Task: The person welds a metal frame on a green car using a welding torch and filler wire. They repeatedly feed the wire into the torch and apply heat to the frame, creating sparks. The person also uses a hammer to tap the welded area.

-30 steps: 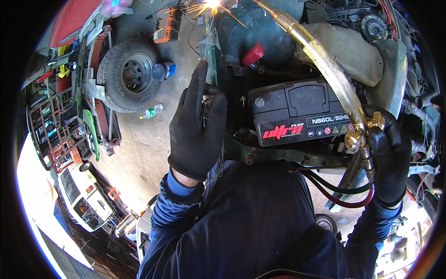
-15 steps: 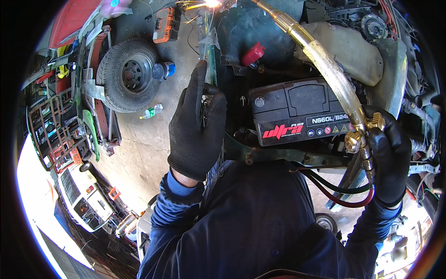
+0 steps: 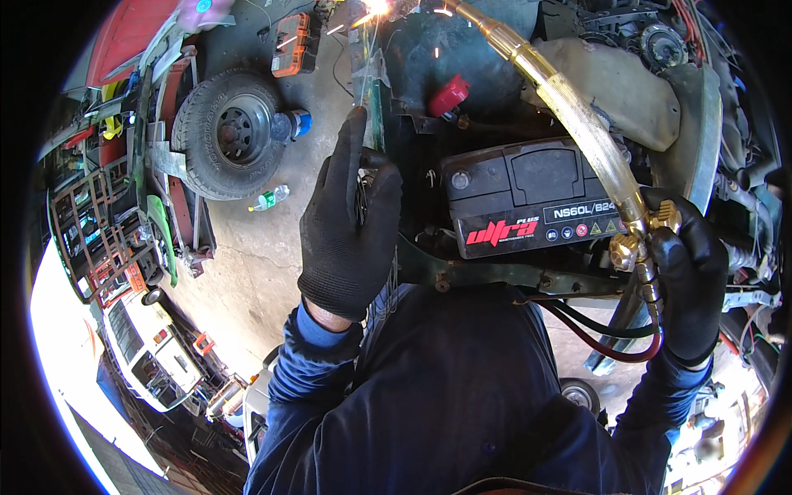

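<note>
My right hand (image 3: 695, 285), in a black glove, is closed round the valve end of a brass gas torch (image 3: 582, 111). The torch slants up and left, and its tip reaches a bright flame with sparks (image 3: 378, 7) at the top edge. My left hand (image 3: 346, 235), gloved too, is closed on thin metal wires (image 3: 381, 301) that hang below it along my sleeve. One strand runs upward toward the glow. Its index finger points up along a green metal body panel edge (image 3: 376, 124). The metal at the flame is partly lost in glare.
A black car battery (image 3: 528, 194) sits in the engine bay between my hands. Beyond it are a red cap (image 3: 449, 96) and a pale plastic tank (image 3: 615, 91). Torch hoses (image 3: 606, 351) loop below. Leftward on the floor are a wheel (image 3: 231, 132), bottles (image 3: 271, 198) and an orange-black case (image 3: 294, 45).
Sparks now fly farther out to both sides of the flame. The torch and my right hand have shifted very slightly left; my left hand stays in place.
</note>
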`<state>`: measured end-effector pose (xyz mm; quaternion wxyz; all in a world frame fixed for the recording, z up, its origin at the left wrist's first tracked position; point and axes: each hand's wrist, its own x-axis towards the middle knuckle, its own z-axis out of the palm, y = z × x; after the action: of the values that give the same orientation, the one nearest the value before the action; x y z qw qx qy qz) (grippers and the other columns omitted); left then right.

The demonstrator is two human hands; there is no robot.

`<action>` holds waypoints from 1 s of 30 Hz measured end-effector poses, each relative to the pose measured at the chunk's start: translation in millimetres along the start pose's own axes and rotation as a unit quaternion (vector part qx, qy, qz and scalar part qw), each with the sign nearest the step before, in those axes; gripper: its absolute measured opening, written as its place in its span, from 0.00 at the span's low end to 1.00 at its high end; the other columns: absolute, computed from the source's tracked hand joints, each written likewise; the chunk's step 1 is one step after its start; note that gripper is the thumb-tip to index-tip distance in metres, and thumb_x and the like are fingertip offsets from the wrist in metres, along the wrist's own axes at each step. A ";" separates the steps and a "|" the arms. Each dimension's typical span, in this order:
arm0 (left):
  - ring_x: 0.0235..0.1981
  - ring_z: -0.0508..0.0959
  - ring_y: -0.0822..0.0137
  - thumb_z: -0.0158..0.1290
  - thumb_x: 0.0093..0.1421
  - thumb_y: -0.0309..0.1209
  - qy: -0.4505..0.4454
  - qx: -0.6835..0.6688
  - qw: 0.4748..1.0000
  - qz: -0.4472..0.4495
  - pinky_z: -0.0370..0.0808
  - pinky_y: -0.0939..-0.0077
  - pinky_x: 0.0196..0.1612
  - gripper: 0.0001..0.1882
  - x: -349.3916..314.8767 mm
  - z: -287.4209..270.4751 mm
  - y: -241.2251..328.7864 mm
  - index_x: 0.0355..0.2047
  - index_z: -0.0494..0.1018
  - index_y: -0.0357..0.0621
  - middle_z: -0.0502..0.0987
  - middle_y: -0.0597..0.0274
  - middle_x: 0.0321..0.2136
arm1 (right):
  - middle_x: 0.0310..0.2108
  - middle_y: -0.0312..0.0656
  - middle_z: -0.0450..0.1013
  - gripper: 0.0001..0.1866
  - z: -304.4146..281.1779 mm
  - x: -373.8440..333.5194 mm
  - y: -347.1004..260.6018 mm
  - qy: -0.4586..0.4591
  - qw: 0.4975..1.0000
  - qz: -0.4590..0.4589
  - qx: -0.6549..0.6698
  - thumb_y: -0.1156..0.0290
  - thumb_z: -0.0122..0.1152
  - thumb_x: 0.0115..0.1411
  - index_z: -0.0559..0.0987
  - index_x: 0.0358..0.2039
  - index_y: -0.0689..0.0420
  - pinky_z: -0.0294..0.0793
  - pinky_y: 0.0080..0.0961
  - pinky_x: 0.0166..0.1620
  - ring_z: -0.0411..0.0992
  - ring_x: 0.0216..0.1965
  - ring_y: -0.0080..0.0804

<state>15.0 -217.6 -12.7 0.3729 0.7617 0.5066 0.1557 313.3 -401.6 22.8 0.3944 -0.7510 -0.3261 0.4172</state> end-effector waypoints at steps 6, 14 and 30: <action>0.55 0.83 0.49 0.56 0.72 0.28 -0.001 0.024 1.000 0.007 0.78 0.59 0.58 0.33 0.2 -0.7 -0.7 0.74 0.62 0.34 0.77 0.34 0.61 | 0.44 0.43 0.84 0.20 1.5 -0.2 1.9 0.002 1.000 0.001 -0.001 0.65 0.58 0.74 0.81 0.59 0.64 0.79 0.26 0.48 0.81 0.43 0.25; 0.53 0.83 0.50 0.56 0.72 0.28 -0.001 0.013 1.000 0.016 0.79 0.59 0.56 0.33 0.0 -0.8 -1.4 0.74 0.62 0.34 0.78 0.35 0.58 | 0.45 0.43 0.84 0.22 1.0 -0.2 4.4 0.012 1.000 -0.005 -0.003 0.60 0.60 0.74 0.81 0.59 0.64 0.79 0.27 0.50 0.80 0.43 0.26; 0.51 0.84 0.52 0.57 0.72 0.27 0.003 0.015 1.000 0.020 0.79 0.61 0.54 0.33 0.8 0.1 -2.2 0.75 0.62 0.35 0.80 0.37 0.54 | 0.49 0.46 0.83 0.27 -2.3 -2.1 2.7 -0.018 1.000 0.017 -0.016 0.55 0.57 0.74 0.78 0.62 0.65 0.76 0.32 0.55 0.79 0.48 0.31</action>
<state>14.0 -216.5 -14.5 0.3566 0.7765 0.4948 0.1581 314.9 -405.4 22.0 0.3691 -0.7550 -0.3276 0.4317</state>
